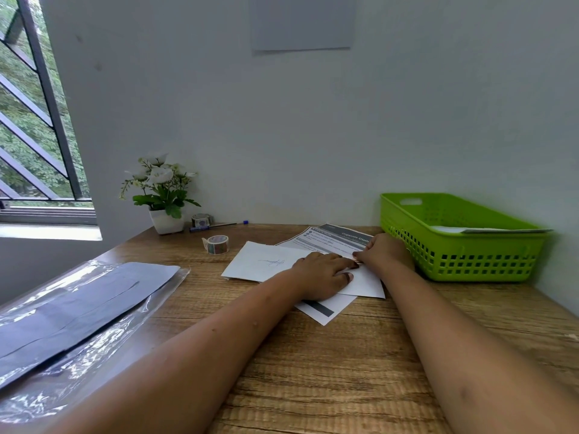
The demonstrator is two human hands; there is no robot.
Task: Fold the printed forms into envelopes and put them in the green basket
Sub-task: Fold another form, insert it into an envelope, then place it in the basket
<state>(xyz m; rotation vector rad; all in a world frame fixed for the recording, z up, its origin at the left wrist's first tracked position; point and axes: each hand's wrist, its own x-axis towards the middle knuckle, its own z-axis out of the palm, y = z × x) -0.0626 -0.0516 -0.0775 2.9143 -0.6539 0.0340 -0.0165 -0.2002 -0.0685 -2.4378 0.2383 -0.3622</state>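
Observation:
A white envelope (266, 261) with a blue scribble lies on the wooden desk, over a printed form (336, 239) whose grey header shows at the far side and whose near corner sticks out below. My left hand (322, 274) presses flat on the envelope's right half. My right hand (380, 250) pinches the envelope's right edge with fingers curled, touching the left fingertips. The green basket (488, 264) stands just right of my hands, against the wall, with white paper inside.
A clear plastic sleeve of dark envelopes (72, 311) lies at the near left. A tape roll (216, 244), a second roll (200, 219), a pen (216, 226) and a potted white flower (163, 195) sit at the back left. The wall closes off back and right.

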